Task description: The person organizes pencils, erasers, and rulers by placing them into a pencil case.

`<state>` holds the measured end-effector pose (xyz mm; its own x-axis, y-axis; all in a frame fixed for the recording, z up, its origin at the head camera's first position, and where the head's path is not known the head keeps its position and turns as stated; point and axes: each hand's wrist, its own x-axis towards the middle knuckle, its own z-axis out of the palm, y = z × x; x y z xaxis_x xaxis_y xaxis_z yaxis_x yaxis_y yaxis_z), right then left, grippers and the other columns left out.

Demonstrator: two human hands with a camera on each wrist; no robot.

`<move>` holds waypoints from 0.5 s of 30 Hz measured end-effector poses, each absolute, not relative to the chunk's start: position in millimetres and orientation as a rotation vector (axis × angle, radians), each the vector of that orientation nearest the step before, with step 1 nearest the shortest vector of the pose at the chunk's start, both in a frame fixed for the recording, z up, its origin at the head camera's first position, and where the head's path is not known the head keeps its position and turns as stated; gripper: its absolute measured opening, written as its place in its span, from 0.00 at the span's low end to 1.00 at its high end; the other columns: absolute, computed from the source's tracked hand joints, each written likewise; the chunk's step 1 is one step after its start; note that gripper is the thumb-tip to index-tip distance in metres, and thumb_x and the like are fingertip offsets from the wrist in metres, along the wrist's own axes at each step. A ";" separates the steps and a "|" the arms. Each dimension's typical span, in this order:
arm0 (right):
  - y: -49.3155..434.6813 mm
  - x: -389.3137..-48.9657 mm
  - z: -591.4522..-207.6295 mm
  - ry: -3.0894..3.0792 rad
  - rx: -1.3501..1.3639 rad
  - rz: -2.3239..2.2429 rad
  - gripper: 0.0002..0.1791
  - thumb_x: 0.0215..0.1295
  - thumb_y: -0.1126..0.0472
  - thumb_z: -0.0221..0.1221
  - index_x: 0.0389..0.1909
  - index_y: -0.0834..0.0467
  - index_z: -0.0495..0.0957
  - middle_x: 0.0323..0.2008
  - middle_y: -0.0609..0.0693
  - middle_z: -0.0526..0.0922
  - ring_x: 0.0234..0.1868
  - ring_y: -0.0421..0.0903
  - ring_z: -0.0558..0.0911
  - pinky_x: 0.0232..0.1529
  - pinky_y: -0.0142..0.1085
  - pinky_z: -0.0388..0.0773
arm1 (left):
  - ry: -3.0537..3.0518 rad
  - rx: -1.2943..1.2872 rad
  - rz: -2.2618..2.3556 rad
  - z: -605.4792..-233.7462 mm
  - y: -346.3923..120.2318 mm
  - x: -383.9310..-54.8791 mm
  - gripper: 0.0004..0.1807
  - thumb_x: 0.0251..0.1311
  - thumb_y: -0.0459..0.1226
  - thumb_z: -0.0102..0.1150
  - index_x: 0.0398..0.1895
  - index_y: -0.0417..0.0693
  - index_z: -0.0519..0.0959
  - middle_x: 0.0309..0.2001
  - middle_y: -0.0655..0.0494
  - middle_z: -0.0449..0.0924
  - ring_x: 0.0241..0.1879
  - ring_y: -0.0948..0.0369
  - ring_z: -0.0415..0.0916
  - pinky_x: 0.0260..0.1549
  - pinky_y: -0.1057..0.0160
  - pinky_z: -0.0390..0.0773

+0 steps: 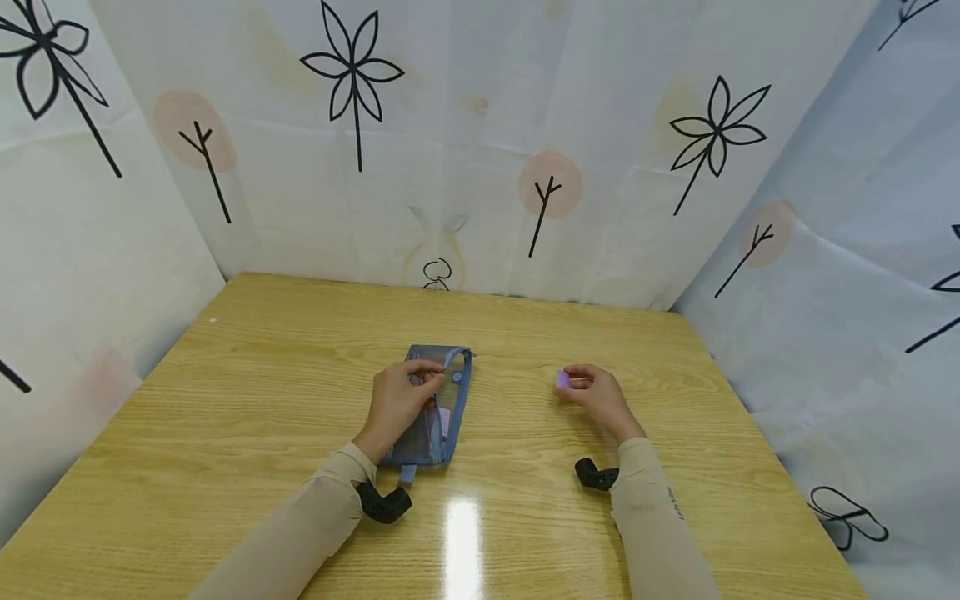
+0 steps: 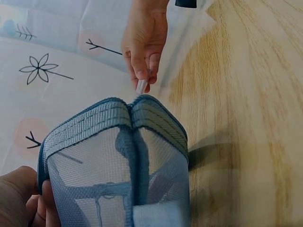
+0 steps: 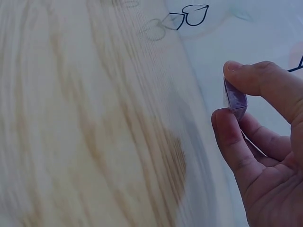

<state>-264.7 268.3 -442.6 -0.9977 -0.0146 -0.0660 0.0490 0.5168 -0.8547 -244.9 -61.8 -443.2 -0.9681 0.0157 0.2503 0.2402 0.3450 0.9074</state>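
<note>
In the head view my left hand [image 1: 401,400] pinches the upper rim of a blue-grey mesh zip pouch [image 1: 420,446] that lies on the table. The pouch gapes along its zipped side, and something pale pink [image 1: 444,421] shows inside. Up close in the left wrist view, the mesh pouch [image 2: 90,165] has woven blue edging, and my left thumb and fingers [image 2: 21,184] grip its side. Off to the right, my right hand [image 1: 600,400] holds a small purple block [image 1: 562,380]. Thumb and fingertips pinch this purple block [image 3: 236,101] in the right wrist view.
Both hands are over a wood-grain table [image 1: 300,333]. White fabric [image 1: 465,125] printed with flowers and trees hangs behind it and at both sides. A tiny white speck [image 1: 213,320] lies near the far left corner. Each wrist carries a black device [image 1: 384,503].
</note>
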 end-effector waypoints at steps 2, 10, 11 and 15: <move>268.5 -265.3 -443.4 2.669 0.030 -1.525 0.29 0.61 0.60 0.68 0.62 0.63 0.73 0.55 0.64 0.80 0.56 0.56 0.79 0.48 0.40 0.81 | -2.405 -0.237 -1.680 -443.4 -61.1 -245.0 0.09 0.60 0.35 0.66 0.41 0.41 0.86 0.25 0.52 0.81 0.17 0.61 0.78 0.18 0.65 0.79; 262.0 -264.7 -440.2 2.617 -0.008 -1.572 0.32 0.60 0.56 0.69 0.64 0.61 0.73 0.57 0.62 0.79 0.58 0.55 0.78 0.51 0.40 0.80 | -2.412 -0.229 -1.674 -441.8 -60.0 -243.9 0.09 0.60 0.35 0.66 0.42 0.41 0.86 0.25 0.52 0.81 0.17 0.62 0.78 0.19 0.65 0.79; 260.1 -264.3 -438.6 2.609 -0.017 -1.580 0.32 0.60 0.56 0.69 0.64 0.61 0.72 0.57 0.62 0.79 0.58 0.54 0.78 0.51 0.40 0.80 | -2.414 -0.229 -1.676 -441.5 -60.0 -243.7 0.09 0.60 0.35 0.66 0.42 0.41 0.86 0.26 0.51 0.81 0.17 0.62 0.78 0.19 0.65 0.79; 251.3 -263.0 -432.0 2.588 -0.059 -1.612 0.33 0.59 0.54 0.70 0.64 0.60 0.73 0.57 0.61 0.79 0.57 0.53 0.79 0.51 0.39 0.80 | -2.421 -0.230 -1.683 -440.2 -59.8 -243.0 0.10 0.61 0.35 0.66 0.43 0.41 0.86 0.27 0.46 0.82 0.17 0.62 0.78 0.19 0.66 0.79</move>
